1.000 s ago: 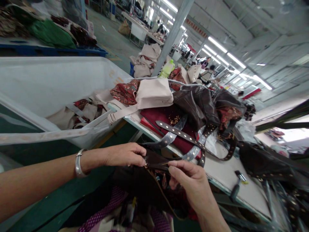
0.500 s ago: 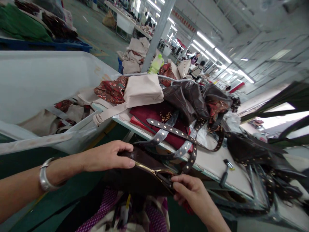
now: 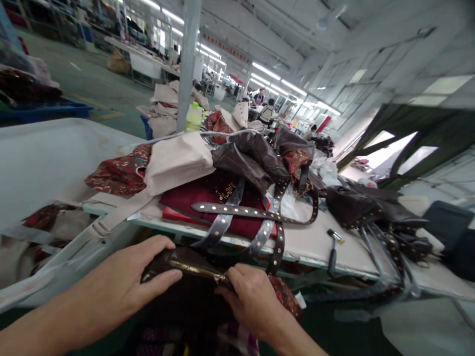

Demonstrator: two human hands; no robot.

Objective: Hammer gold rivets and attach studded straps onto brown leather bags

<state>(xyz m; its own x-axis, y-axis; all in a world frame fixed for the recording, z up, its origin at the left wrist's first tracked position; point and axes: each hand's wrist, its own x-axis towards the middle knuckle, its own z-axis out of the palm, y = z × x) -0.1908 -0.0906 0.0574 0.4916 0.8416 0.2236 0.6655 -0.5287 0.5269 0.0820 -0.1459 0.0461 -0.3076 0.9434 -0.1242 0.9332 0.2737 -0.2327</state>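
Observation:
A dark brown leather bag with a gold zipper lies between my hands, in front of the table edge. My left hand grips the bag's left end, thumb near the zipper and fingers over the far side. My right hand is closed on the bag beside the zipper slider; its fingertips hide what exactly they pinch. Patterned red lining fabric shows to the right of that hand. Studded dark straps lie on the table just beyond the bag.
On the table lie a beige bag, dark leather bags, maroon material and a hammer. A white bin stands at the left. A metal post rises behind, with people working far back.
The view has shifted and levelled. My right hand has moved in closer to the zipper slider, and lining fabric now shows beyond it. My left hand still holds the bag's left end.

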